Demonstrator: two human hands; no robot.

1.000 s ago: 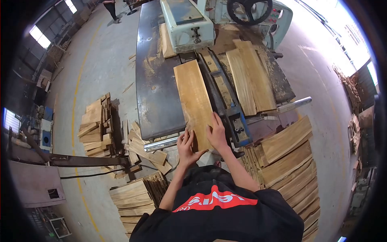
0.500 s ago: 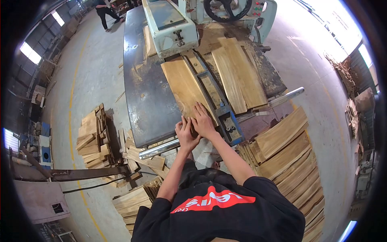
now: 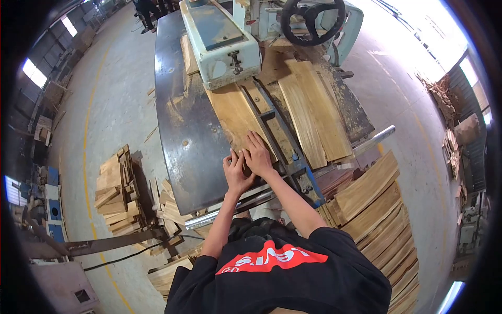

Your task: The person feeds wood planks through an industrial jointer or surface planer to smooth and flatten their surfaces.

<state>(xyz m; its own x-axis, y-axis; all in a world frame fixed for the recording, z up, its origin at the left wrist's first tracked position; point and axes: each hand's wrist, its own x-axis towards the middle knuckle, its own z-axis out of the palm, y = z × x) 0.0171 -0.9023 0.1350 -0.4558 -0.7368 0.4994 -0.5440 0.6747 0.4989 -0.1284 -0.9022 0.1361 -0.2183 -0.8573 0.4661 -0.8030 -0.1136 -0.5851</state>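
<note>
A wooden board (image 3: pixel 232 112) lies on the dark metal machine table, its far end under the pale green machine housing (image 3: pixel 225 57). Along its right side runs a blue-and-black metal guide fence (image 3: pixel 280 133). My right hand (image 3: pixel 258 156) rests flat on the near part of the board, fingers stretched forward and open. Beside it, my left hand (image 3: pixel 238 172) is open at the board's near left edge, its fingers pointing forward. The two hands touch or overlap near the thumbs; the board's nearest end is partly hidden beneath them.
Right of the fence lie more boards (image 3: pixel 311 112). A black handwheel (image 3: pixel 312 21) stands at the back. Stacked planks (image 3: pixel 376 209) are at my right, with an offcut pile (image 3: pixel 117 191) on the left floor. A metal bar (image 3: pixel 230 209) crosses the front. Another person (image 3: pixel 146 13) stands far back.
Both hands have moved forward along the fence with the board, which has slid farther under the housing. The camera view has shifted slightly.
</note>
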